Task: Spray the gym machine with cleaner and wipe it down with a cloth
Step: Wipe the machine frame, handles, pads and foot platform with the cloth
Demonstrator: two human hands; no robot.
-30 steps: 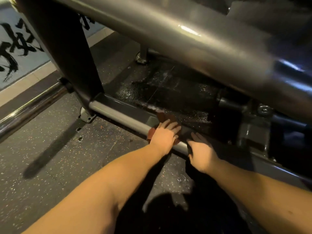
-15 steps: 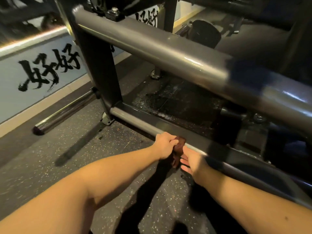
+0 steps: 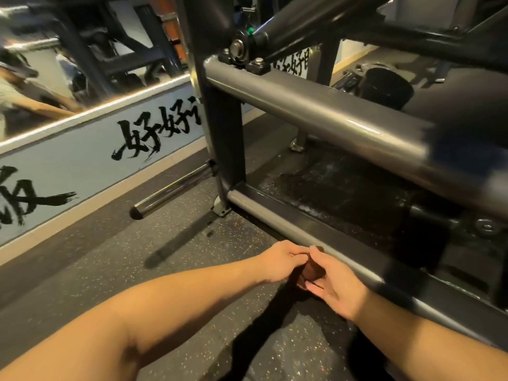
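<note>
Where the two bare forearms meet low over the floor, the left hand point(image 3: 277, 261) and right hand point(image 3: 334, 287) are drawn together, fingertips almost touching, both gripping one small reddish-brown cloth point(image 3: 312, 268).

Left hand: fingers curled, pinching the cloth's upper edge.
Right hand: thumb on top, fingers below, cloth bunched in between.
Cloth: held off the floor, just beside the lower frame rail point(image 3: 272, 220) of the gym machine. Whether it touches the rail cannot be told.

Gym machine, grey steel:
- upright post point(image 3: 224, 127) at the left;
- thick upper crossbar point(image 3: 330, 116) running off to the right;
- bolted pivot bearing point(image 3: 238, 48) on the crossbar's far end;
- dark base plate point(image 3: 343, 188) behind the lower rail, glistening with droplets;
- chrome peg point(image 3: 170, 192) projecting from the foot of the post, with a black end cap.

Floor point(image 3: 96, 270): dark speckled rubber.
Wall panel point(image 3: 82, 171): pale blue, black brush calligraphy, beige skirting below.
Mirror point(image 3: 82, 64): above the panel, reflecting machine frames.
</note>
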